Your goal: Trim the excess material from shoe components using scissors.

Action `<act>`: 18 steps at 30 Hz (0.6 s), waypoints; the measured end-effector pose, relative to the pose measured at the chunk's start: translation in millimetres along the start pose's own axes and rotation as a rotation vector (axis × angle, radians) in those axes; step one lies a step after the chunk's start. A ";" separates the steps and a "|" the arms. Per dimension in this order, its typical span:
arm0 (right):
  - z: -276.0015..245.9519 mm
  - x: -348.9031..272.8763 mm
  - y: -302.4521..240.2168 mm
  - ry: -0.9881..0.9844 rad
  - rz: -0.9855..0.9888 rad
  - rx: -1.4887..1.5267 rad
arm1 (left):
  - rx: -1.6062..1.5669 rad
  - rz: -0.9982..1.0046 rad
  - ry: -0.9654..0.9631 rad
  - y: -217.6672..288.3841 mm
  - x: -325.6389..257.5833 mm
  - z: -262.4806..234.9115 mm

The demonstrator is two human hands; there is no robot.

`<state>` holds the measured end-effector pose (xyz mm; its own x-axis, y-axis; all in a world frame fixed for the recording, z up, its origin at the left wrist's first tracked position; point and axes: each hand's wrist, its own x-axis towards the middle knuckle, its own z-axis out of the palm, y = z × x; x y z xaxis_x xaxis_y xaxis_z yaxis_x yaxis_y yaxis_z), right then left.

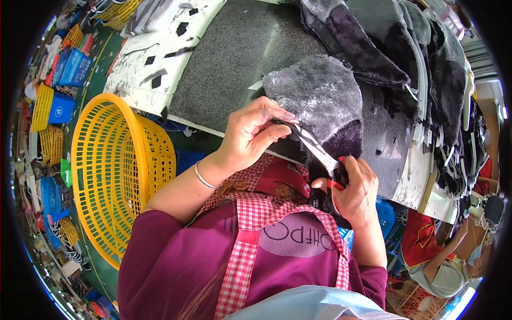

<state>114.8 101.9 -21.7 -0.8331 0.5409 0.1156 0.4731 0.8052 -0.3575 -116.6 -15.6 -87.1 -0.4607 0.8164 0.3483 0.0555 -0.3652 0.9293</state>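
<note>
My right hand (356, 188) grips a pair of scissors (321, 154) by its red handles, the metal blades angled up and to the left. Between the thumb and fingers of my left hand (258, 130) is pinched a dark strip of fabric (288, 127), right at the blade tips. Whether the blades touch the strip is too small to tell. Just beyond both hands, at the table's near edge, lies a grey plush fabric piece (317, 90) with a dark purple lower part.
A dark speckled table (224, 69) stretches ahead. More plush pieces (373, 48) are heaped at its far right. White board (144, 69) with black scraps lies at the left. A large yellow basket (140, 154) stands left of me. Another person (445, 266) sits at lower right.
</note>
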 end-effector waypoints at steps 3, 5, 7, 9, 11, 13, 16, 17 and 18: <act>0.2 -2.7 2.0 0.028 -0.058 -0.002 | 0.099 0.100 -0.101 -6.9 0.7 -8.0; -2.6 2.8 -1.7 0.021 -0.063 -0.019 | 0.164 0.151 -0.190 -5.8 1.8 -10.2; -3.7 3.7 -2.5 0.013 -0.068 -0.036 | 0.145 0.133 -0.181 -5.4 1.0 -8.5; -1.9 3.4 -1.4 -0.004 -0.059 -0.018 | 0.126 0.120 -0.174 -5.1 2.9 -8.9; 0.5 -0.2 2.5 0.000 -0.083 -0.025 | 0.179 0.213 -0.246 -4.1 5.1 -9.7; 0.0 0.6 2.3 0.002 -0.107 -0.033 | 0.174 0.212 -0.259 -4.3 5.4 -9.7; -5.1 12.7 -6.5 -0.012 -0.116 -0.032 | 0.174 0.204 -0.283 -2.7 7.0 -12.2; -6.1 14.3 -6.4 0.004 -0.121 -0.024 | 0.189 0.198 -0.300 -1.1 9.1 -11.2; -6.5 15.3 -5.4 0.021 -0.126 -0.015 | 0.193 0.197 -0.304 -0.1 10.7 -11.1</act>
<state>101.4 107.5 -12.0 -0.8802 0.4398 0.1782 0.3694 0.8708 -0.3246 -131.4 -11.8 -84.9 -0.1435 0.8449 0.5153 0.2948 -0.4606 0.8372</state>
